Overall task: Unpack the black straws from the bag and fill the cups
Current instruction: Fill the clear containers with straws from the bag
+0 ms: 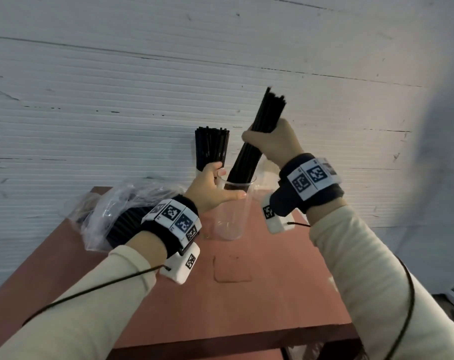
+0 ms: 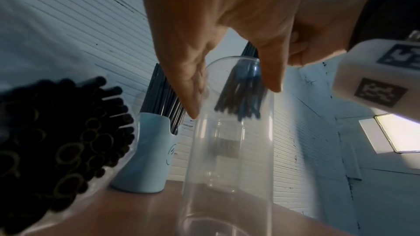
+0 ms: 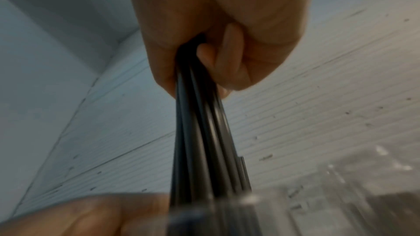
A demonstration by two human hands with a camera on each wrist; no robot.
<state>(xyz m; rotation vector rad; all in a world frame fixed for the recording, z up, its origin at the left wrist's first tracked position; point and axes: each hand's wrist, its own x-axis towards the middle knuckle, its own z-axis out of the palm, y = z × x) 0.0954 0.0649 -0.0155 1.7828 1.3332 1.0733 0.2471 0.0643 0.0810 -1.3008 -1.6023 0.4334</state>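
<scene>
Straws go into the clear cup

The right hand holds black straws tight; the left hand wraps the clear cup on the desk. No writing can be read.

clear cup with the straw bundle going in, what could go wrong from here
1. The clear cup is tall and narrow; the tilted straw bundle could lever it over if the left hand lets go of the rim.
2. Only the lower ends are inside; stray straws may catch the rim and spill onto the table.
3. The right hand has a high grip, so loose straws could slip unevenly.
</scene>
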